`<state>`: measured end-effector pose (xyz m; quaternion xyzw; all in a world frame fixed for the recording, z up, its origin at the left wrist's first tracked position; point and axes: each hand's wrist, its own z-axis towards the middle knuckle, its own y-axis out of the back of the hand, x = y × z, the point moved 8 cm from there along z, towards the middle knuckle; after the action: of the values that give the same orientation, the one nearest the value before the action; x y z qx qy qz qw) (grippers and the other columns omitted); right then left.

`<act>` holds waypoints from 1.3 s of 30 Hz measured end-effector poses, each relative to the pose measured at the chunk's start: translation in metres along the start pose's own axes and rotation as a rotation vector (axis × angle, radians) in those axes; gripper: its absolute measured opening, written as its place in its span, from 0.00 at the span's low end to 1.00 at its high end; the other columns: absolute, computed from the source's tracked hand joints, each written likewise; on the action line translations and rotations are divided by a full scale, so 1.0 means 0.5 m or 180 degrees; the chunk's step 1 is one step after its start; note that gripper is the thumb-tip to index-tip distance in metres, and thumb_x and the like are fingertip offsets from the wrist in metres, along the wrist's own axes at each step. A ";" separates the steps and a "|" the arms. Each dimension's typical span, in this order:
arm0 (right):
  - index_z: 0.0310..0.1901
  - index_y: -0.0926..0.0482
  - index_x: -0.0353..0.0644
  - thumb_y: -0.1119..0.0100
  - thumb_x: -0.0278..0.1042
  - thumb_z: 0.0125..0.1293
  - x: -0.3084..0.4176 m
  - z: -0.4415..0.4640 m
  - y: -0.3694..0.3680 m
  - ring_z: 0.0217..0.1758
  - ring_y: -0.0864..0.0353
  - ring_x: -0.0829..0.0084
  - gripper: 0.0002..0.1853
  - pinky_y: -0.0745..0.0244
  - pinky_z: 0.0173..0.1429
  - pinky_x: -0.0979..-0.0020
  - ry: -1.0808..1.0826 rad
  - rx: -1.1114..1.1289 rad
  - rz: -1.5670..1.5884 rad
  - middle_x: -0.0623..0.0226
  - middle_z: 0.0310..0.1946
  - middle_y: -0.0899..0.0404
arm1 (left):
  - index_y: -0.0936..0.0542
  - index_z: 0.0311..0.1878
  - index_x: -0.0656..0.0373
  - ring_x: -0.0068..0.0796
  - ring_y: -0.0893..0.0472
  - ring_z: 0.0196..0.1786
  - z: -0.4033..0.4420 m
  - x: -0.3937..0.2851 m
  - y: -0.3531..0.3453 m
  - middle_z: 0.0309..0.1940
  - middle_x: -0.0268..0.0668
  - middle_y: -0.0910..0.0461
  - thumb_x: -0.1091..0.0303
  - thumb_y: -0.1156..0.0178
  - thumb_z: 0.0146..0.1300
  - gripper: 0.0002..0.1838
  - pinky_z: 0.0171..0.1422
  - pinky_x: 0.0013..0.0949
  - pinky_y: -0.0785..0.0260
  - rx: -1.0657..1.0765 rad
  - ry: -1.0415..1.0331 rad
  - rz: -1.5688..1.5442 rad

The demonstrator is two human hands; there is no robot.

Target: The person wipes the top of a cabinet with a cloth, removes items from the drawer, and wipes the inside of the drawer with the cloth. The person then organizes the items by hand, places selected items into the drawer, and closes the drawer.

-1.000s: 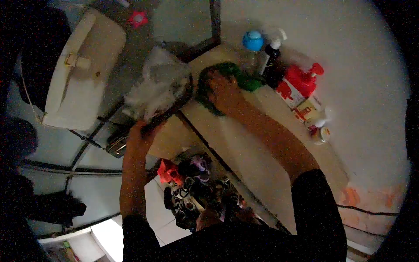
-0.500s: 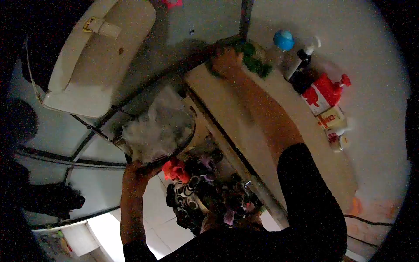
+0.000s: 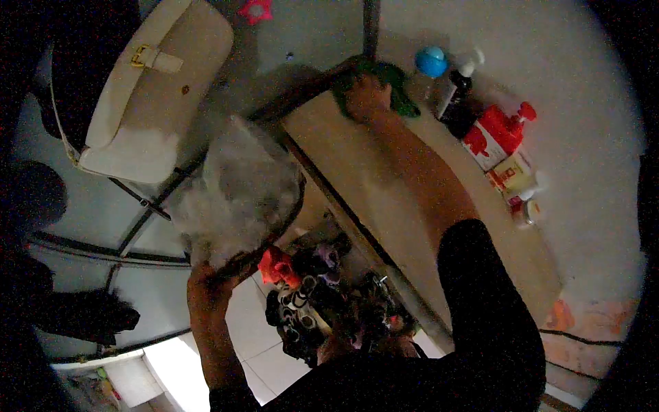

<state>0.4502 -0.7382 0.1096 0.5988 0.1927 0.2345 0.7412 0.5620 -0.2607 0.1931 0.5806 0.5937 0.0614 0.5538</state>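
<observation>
My right hand (image 3: pixel 368 97) presses down on a dark green cloth (image 3: pixel 405 96) at the far corner of the pale wooden shelf top (image 3: pixel 343 158). Its fingers curl into the fabric, part of which bunches out on both sides. Low on the left, my left hand (image 3: pixel 209 285) grips the near edge of a bulky translucent plastic bag (image 3: pixel 237 189). A dark rim runs along the bag's right side; what it belongs to and what is inside I cannot make out.
Along the wall stand a blue-capped bottle (image 3: pixel 431 62), a dark pump bottle (image 3: pixel 456 93), a red-and-white pump bottle (image 3: pixel 495 137) and a small jar (image 3: pixel 527 214). A cream handbag (image 3: pixel 151 103) hangs at left. Below lie a red item (image 3: pixel 278 266) and patterned fabric (image 3: pixel 298 305).
My right hand and the green cloth have shifted slightly within the far corner. The plastic bag has moved a little left and my left hand slightly lower. The whole view has shifted slightly.
</observation>
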 end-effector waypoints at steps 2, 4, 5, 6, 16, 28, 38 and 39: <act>0.72 0.25 0.52 0.44 0.51 0.73 0.053 -0.091 0.008 0.78 0.36 0.54 0.28 0.35 0.68 0.36 0.0631 0.0055 0.0246 0.62 0.77 0.34 | 0.35 0.75 0.68 0.59 0.20 0.65 0.060 0.017 -0.026 0.67 0.57 0.26 0.74 0.46 0.62 0.36 0.63 0.54 0.19 0.0473 -0.0486 -0.3169; 0.71 0.25 0.52 0.41 0.50 0.72 0.089 -0.212 -0.010 0.78 0.34 0.57 0.29 0.34 0.69 0.40 0.1296 -0.0656 0.0159 0.62 0.77 0.33 | 0.34 0.74 0.69 0.60 0.22 0.67 0.103 -0.027 -0.043 0.67 0.57 0.26 0.75 0.45 0.62 0.34 0.67 0.56 0.21 0.0891 -0.0758 -0.4528; 0.72 0.26 0.53 0.41 0.50 0.72 0.085 -0.292 0.011 0.78 0.34 0.58 0.29 0.34 0.70 0.41 0.1458 -0.0695 0.0213 0.63 0.77 0.33 | 0.34 0.73 0.70 0.60 0.23 0.68 0.131 -0.057 -0.052 0.67 0.57 0.26 0.75 0.45 0.62 0.33 0.68 0.57 0.22 0.0989 -0.0842 -0.4676; 0.73 0.27 0.54 0.41 0.50 0.72 0.074 -0.372 0.042 0.78 0.34 0.58 0.30 0.35 0.71 0.42 0.1631 -0.0744 0.0269 0.64 0.77 0.34 | 0.33 0.73 0.70 0.60 0.23 0.69 0.158 -0.087 -0.062 0.67 0.57 0.26 0.76 0.45 0.62 0.33 0.70 0.57 0.23 0.1093 -0.0923 -0.4824; 0.78 0.34 0.58 0.39 0.53 0.70 -0.055 -0.709 0.163 0.83 0.43 0.60 0.36 0.41 0.77 0.45 0.1212 0.0776 0.0182 0.66 0.84 0.47 | 0.28 0.63 0.75 0.59 0.24 0.65 0.433 -0.410 -0.307 0.61 0.58 0.24 0.81 0.47 0.65 0.22 0.73 0.61 0.23 0.1689 -0.1148 -0.4323; 0.76 0.30 0.57 0.41 0.50 0.71 -0.010 -0.591 0.150 0.83 0.43 0.57 0.32 0.44 0.76 0.39 0.1375 0.0204 0.0363 0.64 0.83 0.43 | 0.29 0.69 0.66 0.55 0.16 0.58 0.560 -0.531 -0.481 0.60 0.54 0.21 0.67 0.41 0.76 0.24 0.62 0.52 0.17 0.2923 -0.0541 -0.4093; 0.77 0.32 0.52 0.49 0.52 0.78 0.103 -0.414 0.112 0.84 0.44 0.54 0.30 0.47 0.77 0.31 0.1132 0.0094 0.0305 0.62 0.81 0.40 | 0.24 0.70 0.61 0.34 0.18 0.59 0.219 -0.143 -0.311 0.58 0.47 0.17 0.63 0.40 0.77 0.23 0.62 0.35 0.23 -0.0638 -0.2233 -0.2229; 0.78 0.33 0.52 0.50 0.53 0.78 0.109 -0.411 0.093 0.84 0.45 0.54 0.31 0.47 0.78 0.30 0.1181 0.0063 0.0203 0.61 0.81 0.41 | 0.24 0.70 0.61 0.35 0.18 0.60 0.185 -0.113 -0.324 0.59 0.48 0.17 0.64 0.40 0.76 0.23 0.63 0.37 0.24 -0.0723 -0.2326 -0.1819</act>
<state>0.3728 -0.5347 0.1122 0.5583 0.3093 0.3623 0.6792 0.5126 -0.4076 0.0749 0.3135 0.4855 -0.2370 0.7809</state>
